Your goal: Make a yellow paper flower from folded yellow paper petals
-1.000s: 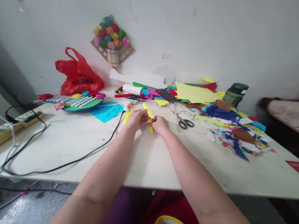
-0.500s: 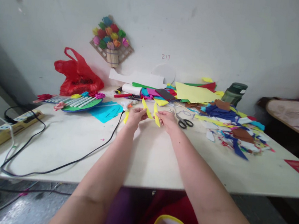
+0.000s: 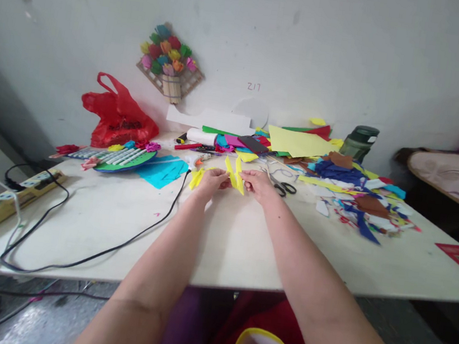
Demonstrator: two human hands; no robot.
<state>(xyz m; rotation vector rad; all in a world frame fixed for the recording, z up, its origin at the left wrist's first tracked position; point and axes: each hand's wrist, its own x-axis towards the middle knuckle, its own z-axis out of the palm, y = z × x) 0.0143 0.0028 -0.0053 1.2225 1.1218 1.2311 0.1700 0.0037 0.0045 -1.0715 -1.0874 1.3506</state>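
Between my two hands are narrow yellow paper strips (image 3: 238, 177), held just above the white table (image 3: 241, 241). My left hand (image 3: 213, 181) is closed, its fingertips pinching one yellow piece. My right hand (image 3: 256, 183) pinches the other yellow piece at its right side. The two pieces lie close together, and whether they are joined I cannot tell. More yellow paper (image 3: 197, 178) shows just left of my left hand. Black-handled scissors (image 3: 286, 189) lie beside my right hand.
Cut scraps (image 3: 371, 207) pile up at the right, near a green bottle (image 3: 359, 143). Blue paper (image 3: 163, 171), a green disc with rolled tubes (image 3: 127, 161) and a red bag (image 3: 118, 118) stand left. A black cable (image 3: 118, 247) crosses the table to a power strip (image 3: 18, 203).
The yellow pieces have come closer together between my hands. More yellow paper now shows to the left of my left hand. My arms have barely moved.
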